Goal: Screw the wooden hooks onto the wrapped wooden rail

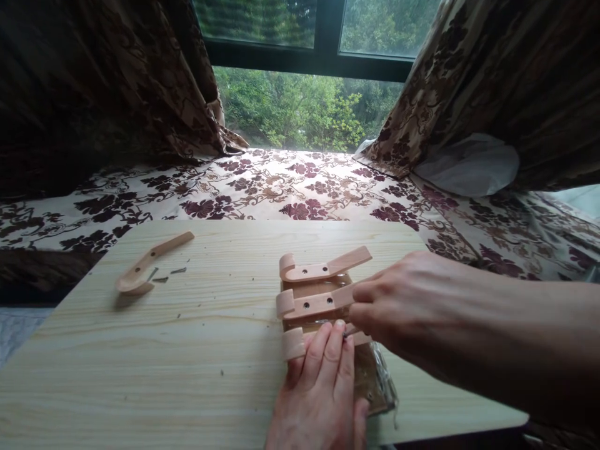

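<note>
- Wood, pinkish and smooth, forms four hooks (323, 270), each a flat bar with a rounded curl at one end and an angled arm at the other.
- Three of them lie side by side across one brown board (370, 378), whose glossy clear wrap (385, 369) is crumpled along the right edge.
- Two dark, round screw heads (329, 300) show in the middle hook (302, 306) of that row and two in the farthest; the nearest hook (294, 344) is mostly covered.
- The fourth, a loose hook (154, 252), lies well apart at the left with two dark holes, and three small, slim screws (179, 270) lie just beside it.
- Left hand (319, 378): palm down, fingers straight and close together, laid over the nearest hook; that hook is directly under the fingers, its curl emerging on their left.
- Right hand (384, 297): fingers curled in tightly around what looks like a slender tool (347, 334), largely hidden, its tip beside the left fingertips, above the nearest hook.
- Beneath everything, one pale table (140, 369) with streaky grain and rounded corners; beyond it, floral cloth (302, 181) in cream and maroon.
</note>
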Tool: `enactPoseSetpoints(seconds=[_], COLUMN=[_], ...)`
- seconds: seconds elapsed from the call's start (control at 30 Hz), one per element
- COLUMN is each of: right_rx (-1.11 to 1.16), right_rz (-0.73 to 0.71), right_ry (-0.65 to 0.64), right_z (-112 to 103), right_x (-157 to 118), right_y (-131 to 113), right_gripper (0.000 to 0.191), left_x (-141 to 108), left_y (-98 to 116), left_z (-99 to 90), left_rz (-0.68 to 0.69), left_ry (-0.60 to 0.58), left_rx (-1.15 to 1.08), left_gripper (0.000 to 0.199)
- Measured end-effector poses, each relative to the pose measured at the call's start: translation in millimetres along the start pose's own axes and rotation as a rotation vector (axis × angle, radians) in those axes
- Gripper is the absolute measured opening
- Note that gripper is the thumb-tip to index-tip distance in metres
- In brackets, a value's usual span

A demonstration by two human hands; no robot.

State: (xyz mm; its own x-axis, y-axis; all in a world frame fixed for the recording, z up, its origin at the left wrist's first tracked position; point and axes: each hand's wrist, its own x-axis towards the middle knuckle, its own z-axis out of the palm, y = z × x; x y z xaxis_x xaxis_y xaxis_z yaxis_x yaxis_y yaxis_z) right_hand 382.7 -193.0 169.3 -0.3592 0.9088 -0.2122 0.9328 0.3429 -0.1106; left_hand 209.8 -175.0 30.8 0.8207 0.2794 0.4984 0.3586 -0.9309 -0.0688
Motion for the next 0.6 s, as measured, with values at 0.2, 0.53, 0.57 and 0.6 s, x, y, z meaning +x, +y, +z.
enactPoseSetpoints(seconds=[0.2, 0.53, 0.57, 0.6], right_rx=[0.039, -0.099, -0.084, -0.061], right_rz=[0.216, -0.162, -0.132, -0.093], right_ry=[-0.258, -0.048, -0.091, -0.135], right_z=[-31.5, -4.6, -5.0, -6.5], right_x=[4.7, -8.0, -5.0, -1.8], right_y=[-0.1, -6.0, -7.6, -9.0], right_gripper=[0.012, 0.019, 0.018, 0.018], left_x=[0.4, -1.6, -1.4, -1.0], left_y=[-1.3, 0.4, 0.0, -0.6], left_z=[0.0, -0.7, -0.9, -1.2], left_rz=[0.023, -0.019, -0.017, -0.01], left_ry=[0.014, -0.094, -0.096, -0.095], left_rx=[0.024, -0.052, -0.058, -0.063], left_gripper=[0.042, 0.041, 0.041, 0.042])
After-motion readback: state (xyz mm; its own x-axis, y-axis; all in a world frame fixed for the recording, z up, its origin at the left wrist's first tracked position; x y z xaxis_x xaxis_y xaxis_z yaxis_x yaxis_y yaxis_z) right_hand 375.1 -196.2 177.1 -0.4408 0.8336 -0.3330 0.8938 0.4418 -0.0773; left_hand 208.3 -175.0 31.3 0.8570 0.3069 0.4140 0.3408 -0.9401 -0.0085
